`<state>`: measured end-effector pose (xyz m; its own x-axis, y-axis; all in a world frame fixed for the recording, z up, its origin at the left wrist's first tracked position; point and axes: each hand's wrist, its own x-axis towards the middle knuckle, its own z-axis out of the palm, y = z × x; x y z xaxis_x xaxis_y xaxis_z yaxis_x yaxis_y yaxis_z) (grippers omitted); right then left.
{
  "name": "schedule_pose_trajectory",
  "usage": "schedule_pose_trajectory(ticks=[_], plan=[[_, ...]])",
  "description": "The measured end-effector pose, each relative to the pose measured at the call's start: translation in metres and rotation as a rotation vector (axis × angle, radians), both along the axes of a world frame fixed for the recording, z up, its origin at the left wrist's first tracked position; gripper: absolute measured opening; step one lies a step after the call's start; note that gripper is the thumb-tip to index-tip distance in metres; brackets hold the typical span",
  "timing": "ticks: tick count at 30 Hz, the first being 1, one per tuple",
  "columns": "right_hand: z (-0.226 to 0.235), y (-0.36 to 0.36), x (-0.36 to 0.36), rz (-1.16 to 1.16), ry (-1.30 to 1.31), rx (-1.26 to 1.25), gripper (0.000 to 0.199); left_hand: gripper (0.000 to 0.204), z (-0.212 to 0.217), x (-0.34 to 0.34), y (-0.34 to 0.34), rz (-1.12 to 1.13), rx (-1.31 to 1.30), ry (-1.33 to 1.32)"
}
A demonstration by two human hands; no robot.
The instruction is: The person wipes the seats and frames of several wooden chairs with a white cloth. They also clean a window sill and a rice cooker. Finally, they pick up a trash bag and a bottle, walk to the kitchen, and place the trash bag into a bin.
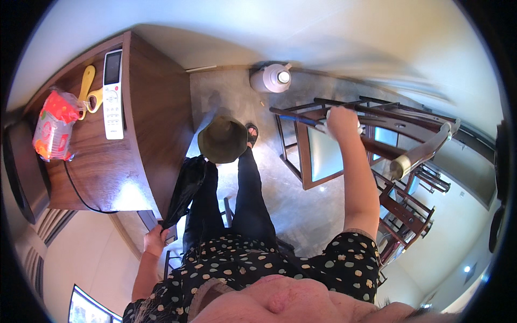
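My right hand (343,124) is closed around a whitish cloth (321,127), of which only the edges show beside my fingers. It presses the cloth against the dark wooden top rail of a chair (304,153) with a pale seat. Low on the left, my left hand (155,240) grips the upper end of a black, crumpled bag-like thing (186,188). This hangs beside my left leg, next to the cabinet; whether it is plastic or fabric I cannot tell. In front of my feet stands an olive-green, bucket-like container (222,140).
A brown wooden cabinet (161,102) rises at left. On it lie a white remote control (113,97), yellow-handled scissors or a similar tool (88,86) and a red-and-clear package (56,126). A pale jug (272,78) stands by the wall. More dark chairs (406,212) are at right.
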<state>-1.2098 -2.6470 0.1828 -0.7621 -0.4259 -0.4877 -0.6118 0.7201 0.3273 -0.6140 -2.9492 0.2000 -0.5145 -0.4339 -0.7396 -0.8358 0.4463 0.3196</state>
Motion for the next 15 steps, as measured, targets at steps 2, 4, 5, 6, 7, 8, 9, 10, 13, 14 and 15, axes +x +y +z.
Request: schedule_pose_trajectory(ticks=[2, 4, 5, 6, 7, 8, 9, 10, 13, 14, 15], plan=[[-0.006, 0.010, 0.004, -0.025, -0.041, 0.061, 0.018, 0.025, 0.009, -0.005, 0.007, 0.080, 0.002, 0.049], [-0.011, 0.017, 0.005, -0.098, -0.081, 0.128, 0.018, 0.024, 0.008, 0.006, 0.017, 0.146, -0.021, 0.013], [-0.012, 0.029, 0.008, -0.087, -0.077, 0.116, 0.018, 0.024, 0.006, 0.011, 0.018, 0.158, -0.017, -0.005], [-0.016, 0.040, 0.010, -0.105, -0.089, 0.130, 0.018, 0.024, 0.000, 0.024, 0.019, 0.191, 0.012, -0.042], [-0.021, 0.048, 0.010, -0.106, -0.097, 0.139, 0.018, 0.024, -0.005, 0.035, 0.025, 0.183, 0.002, -0.029], [-0.031, 0.055, 0.009, -0.086, -0.077, 0.091, 0.018, 0.025, -0.007, 0.043, 0.034, 0.186, -0.012, -0.022], [-0.040, 0.063, 0.007, -0.068, -0.057, 0.043, 0.017, 0.026, -0.012, 0.048, 0.042, 0.187, -0.025, -0.014], [-0.045, 0.064, 0.006, -0.061, -0.077, 0.051, 0.017, 0.028, -0.007, 0.038, 0.044, 0.163, -0.046, -0.001], [-0.047, 0.075, -0.004, -0.082, -0.119, 0.016, 0.019, 0.028, -0.008, 0.020, 0.049, 0.180, -0.037, -0.013], [-0.048, 0.075, -0.009, -0.083, -0.144, 0.028, 0.018, 0.028, -0.007, 0.014, 0.050, 0.190, -0.034, -0.024], [-0.053, 0.074, -0.015, -0.089, -0.190, 0.038, 0.021, 0.028, -0.005, 0.007, 0.053, 0.202, -0.031, -0.034]])
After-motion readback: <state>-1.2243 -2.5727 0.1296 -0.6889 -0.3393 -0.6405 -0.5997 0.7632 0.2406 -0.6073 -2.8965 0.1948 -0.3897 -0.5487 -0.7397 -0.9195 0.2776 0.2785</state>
